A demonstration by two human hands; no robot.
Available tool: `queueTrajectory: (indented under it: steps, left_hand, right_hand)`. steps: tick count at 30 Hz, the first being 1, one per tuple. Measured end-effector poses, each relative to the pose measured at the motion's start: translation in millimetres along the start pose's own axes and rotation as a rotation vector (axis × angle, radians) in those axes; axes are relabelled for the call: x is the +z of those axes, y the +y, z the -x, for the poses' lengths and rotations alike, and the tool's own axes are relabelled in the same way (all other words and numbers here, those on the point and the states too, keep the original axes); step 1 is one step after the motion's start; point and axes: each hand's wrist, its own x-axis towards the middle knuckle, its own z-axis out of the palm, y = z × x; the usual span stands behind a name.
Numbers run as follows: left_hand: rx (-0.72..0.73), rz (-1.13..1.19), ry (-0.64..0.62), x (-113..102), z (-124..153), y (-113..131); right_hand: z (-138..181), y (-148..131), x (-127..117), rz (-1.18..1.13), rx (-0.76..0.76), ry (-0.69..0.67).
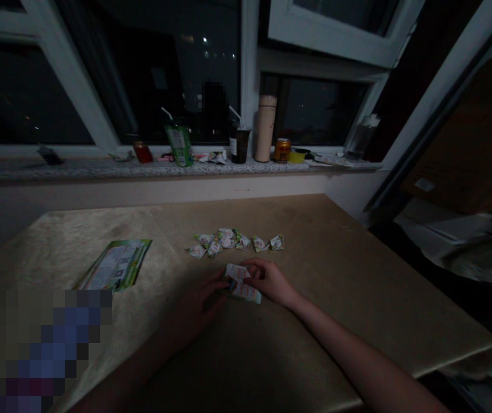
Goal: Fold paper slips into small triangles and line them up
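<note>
A small printed piece of paper (246, 291), white with reddish print, lies between both hands low over the table. My right hand (275, 282) pinches its upper right side with thumb and fingers. At its left edge, my left hand (205, 291) has its fingertips closed on it, dark in shadow. Beyond my hands, several small folded paper pieces (226, 237), white and green, lie in a loose row. To the left rests a flat green and white printed sheet or packet (119, 265).
A gold-brown cloth covers the table (336, 258). On the windowsill (211, 169) stand a green drink pouch (179, 143), a dark drink cup (240, 146), a tall pale flask (265, 129), an orange can (282, 150) and a red jar (143, 152). The lower left corner is pixelated.
</note>
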Motion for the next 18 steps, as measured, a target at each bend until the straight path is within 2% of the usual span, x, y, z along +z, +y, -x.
queueTrajectory:
  steps: [7, 14, 18]
  left_hand:
    - [0.168, -0.290, -0.015, 5.1, 7.8, 3.3]
    - [0.163, -0.358, -0.063, 8.2, 8.8, 4.3]
    - [0.228, -0.299, -0.143, 9.1, 12.7, 11.7]
  right_hand:
    - [-0.6, 2.3, 0.0, 0.063, -0.008, -0.006]
    - [-3.3, 3.2, -0.6, 0.142, -0.011, -0.003]
    - [-5.4, 5.9, -0.6, 0.213, -0.048, 0.022]
